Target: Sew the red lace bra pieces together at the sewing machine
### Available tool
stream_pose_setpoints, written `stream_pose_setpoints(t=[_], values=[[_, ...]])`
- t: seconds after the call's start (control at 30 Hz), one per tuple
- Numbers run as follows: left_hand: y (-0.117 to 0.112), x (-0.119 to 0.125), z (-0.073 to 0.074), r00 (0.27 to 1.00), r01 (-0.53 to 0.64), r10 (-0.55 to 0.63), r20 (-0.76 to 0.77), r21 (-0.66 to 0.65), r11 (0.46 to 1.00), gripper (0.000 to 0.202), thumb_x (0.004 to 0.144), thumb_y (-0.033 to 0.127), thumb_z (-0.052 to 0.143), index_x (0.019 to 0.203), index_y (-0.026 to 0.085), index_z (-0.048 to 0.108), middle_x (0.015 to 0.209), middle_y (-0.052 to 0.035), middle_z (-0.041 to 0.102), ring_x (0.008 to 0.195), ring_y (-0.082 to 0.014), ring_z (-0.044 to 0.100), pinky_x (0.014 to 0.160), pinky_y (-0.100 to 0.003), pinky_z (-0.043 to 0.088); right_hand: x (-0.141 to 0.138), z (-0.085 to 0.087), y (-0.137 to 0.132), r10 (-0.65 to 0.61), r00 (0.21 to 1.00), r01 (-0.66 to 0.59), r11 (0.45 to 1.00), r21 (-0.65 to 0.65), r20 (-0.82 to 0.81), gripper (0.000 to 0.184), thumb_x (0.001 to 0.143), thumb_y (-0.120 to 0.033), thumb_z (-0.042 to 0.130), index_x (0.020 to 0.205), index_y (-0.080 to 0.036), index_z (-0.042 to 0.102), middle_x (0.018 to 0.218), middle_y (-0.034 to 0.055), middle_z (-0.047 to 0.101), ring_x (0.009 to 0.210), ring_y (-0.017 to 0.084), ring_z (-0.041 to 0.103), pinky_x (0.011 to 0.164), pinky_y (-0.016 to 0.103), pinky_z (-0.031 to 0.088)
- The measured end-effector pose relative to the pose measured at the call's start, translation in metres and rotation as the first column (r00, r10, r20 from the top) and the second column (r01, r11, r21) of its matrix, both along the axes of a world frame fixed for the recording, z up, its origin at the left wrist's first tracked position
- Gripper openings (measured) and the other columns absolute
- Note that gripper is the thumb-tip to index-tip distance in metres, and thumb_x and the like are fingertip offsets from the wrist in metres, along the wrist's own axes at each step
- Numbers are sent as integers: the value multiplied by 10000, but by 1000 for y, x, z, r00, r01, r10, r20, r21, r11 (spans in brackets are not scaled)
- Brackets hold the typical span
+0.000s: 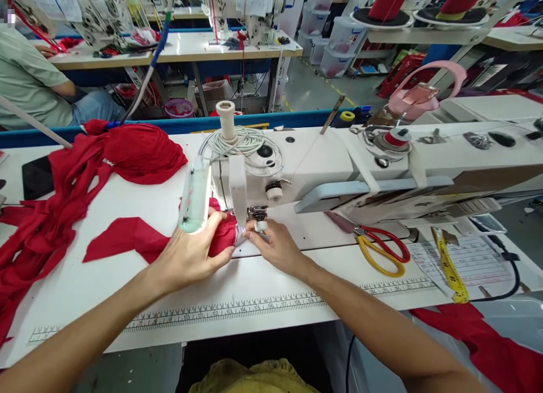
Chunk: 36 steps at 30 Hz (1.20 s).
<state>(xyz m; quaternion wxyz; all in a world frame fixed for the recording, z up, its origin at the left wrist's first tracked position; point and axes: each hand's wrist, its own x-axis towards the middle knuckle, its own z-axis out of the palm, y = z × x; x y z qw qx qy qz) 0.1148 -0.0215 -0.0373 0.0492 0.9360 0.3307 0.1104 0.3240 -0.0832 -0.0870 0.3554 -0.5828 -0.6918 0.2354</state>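
A piece of red fabric with a whitish edge lies under the head of a white sewing machine. My left hand holds its left part, thumb in front and fingers behind. At the right edge, the fingertips of my right hand pinch the whitish strip, just beside the presser area. The needle tip is hidden behind the machine's parts. A clear greenish guard stands above my left fingers. Leftward from my left hand, a red fabric tail trails over the table.
Heaped red fabric covers the table's left side. Scissors, a yellow tape measure and a written sheet lie to the right. A printed ruler runs along the front edge. Another person sits at the far left.
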Motion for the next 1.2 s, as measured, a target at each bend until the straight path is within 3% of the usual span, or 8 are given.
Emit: stream_pose_setpoints(t=[0.13, 0.23, 0.4, 0.6, 0.8, 1.0, 1.1, 1.2], values=[[-55, -5, -7, 989, -135, 88, 122, 454, 881, 164, 918, 275, 612, 1047, 182, 570, 833, -59, 632, 720, -219, 555, 658, -348, 401, 1, -3, 2, 3, 1000, -2, 1000, 29, -10, 180, 978, -286, 524, 848, -225, 633, 717, -2, 640, 662, 162, 576, 626, 278, 414], [-75, -12, -20, 971, -238, 217, 96, 424, 874, 238, 944, 283, 598, 1120, 125, 574, 891, -99, 647, 775, -240, 566, 696, -361, 427, 1, -2, 1, 12, 996, -11, 1000, 16, -94, 192, 971, -287, 539, 809, -220, 617, 710, -4, 638, 669, 161, 585, 637, 276, 424], [-60, -17, -28, 899, -438, 389, 202, 370, 819, 337, 969, 302, 550, 1236, 98, 570, 1056, -164, 622, 929, -291, 555, 778, -405, 445, 0, 2, -3, 16, 989, -17, 1000, -6, -148, 183, 954, -254, 570, 779, -210, 599, 748, -5, 653, 716, 157, 601, 672, 273, 427], [-40, -13, -19, 921, -353, 269, 282, 310, 883, 121, 967, 195, 508, 943, 184, 626, 1011, -101, 662, 921, -269, 559, 799, -416, 435, -1, 0, -3, 12, 987, -7, 999, 31, -162, 163, 946, -240, 578, 788, -210, 608, 753, -7, 665, 713, 159, 614, 683, 279, 439], [-41, -6, -6, 960, -87, -17, 279, 358, 930, 109, 973, 120, 438, 992, 191, 518, 946, -80, 670, 843, -216, 613, 783, -360, 464, 0, 0, -1, 36, 993, -28, 997, 69, -113, 145, 944, -199, 588, 807, -211, 634, 777, -11, 697, 739, 152, 640, 700, 266, 444], [-48, 3, -4, 980, -186, 162, 114, 245, 952, 315, 948, 511, 530, 875, 206, 504, 631, 6, 596, 536, -179, 513, 527, -295, 333, 0, -2, 1, 52, 992, -44, 996, 73, -111, 147, 946, -204, 608, 811, -217, 665, 764, -18, 709, 702, 141, 635, 693, 255, 434], [-54, 9, -8, 988, -151, 150, 30, 327, 933, 265, 959, 267, 510, 702, 220, 466, 544, 26, 501, 495, -165, 452, 539, -310, 302, 1, -6, 2, 46, 996, -39, 995, 89, -79, 128, 952, -200, 608, 857, -228, 689, 803, -19, 724, 728, 139, 640, 712, 258, 430], [-56, 11, -13, 998, -12, 41, -46, 502, 865, 269, 935, 41, 428, 776, 200, 577, 583, 17, 517, 540, -165, 462, 598, -336, 311, 3, -10, 0, 78, 995, -90, 978, 189, 68, 115, 955, -177, 606, 928, -233, 702, 878, -4, 735, 831, 150, 639, 765, 274, 413]])
